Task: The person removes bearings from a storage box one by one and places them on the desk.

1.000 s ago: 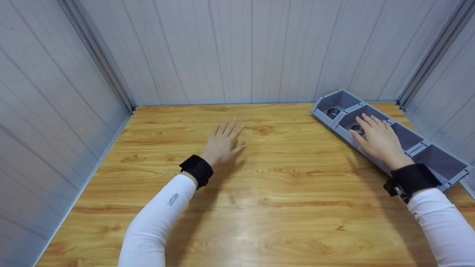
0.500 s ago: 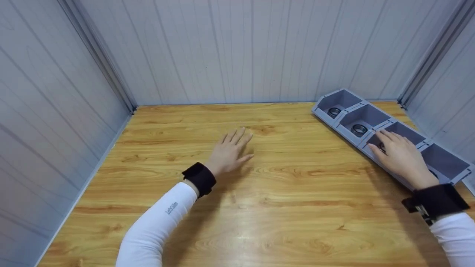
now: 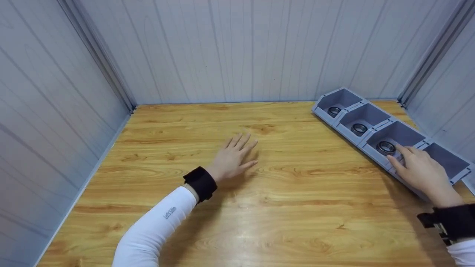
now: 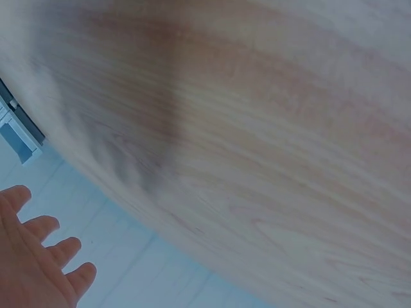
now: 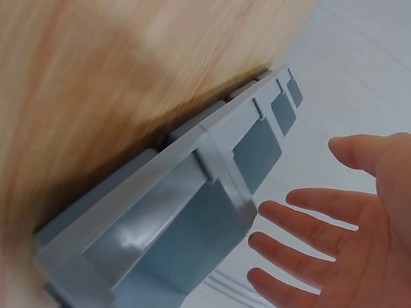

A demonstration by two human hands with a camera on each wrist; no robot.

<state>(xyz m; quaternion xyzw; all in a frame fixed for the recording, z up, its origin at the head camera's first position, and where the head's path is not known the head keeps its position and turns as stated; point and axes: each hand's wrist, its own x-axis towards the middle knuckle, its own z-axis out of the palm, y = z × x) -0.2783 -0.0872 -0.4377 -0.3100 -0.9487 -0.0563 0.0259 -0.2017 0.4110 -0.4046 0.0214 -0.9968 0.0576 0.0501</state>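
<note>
My right hand [image 3: 425, 171] hovers over the near part of a grey divided parts bin [image 3: 349, 136], fingers loosely extended and holding nothing. Its fingertips overlap the third compartment from the far end, beside a dark-rimmed ball bearing [image 3: 385, 152]. Smaller bearings lie in the two farther compartments, one of them a bearing [image 3: 355, 131] in the second. The near compartment's front is hidden behind the hand. In the right wrist view, the spread fingers [image 5: 302, 221] stand apart from the bin's rim. Palm down over the middle of the table, my left hand [image 3: 232, 161] has straight, spread fingers and holds nothing.
The bin stands slantwise at the right of the wood-grain table [image 3: 237, 222], its far end near the back wall [image 3: 230, 52]. Pale panel walls enclose the left, back and right sides. Black bands circle both wrists.
My right hand has moved toward me along the bin, from the second compartment to the near ones, uncovering the second and third bearings. The left hand has drifted slightly nearer and to the right.
</note>
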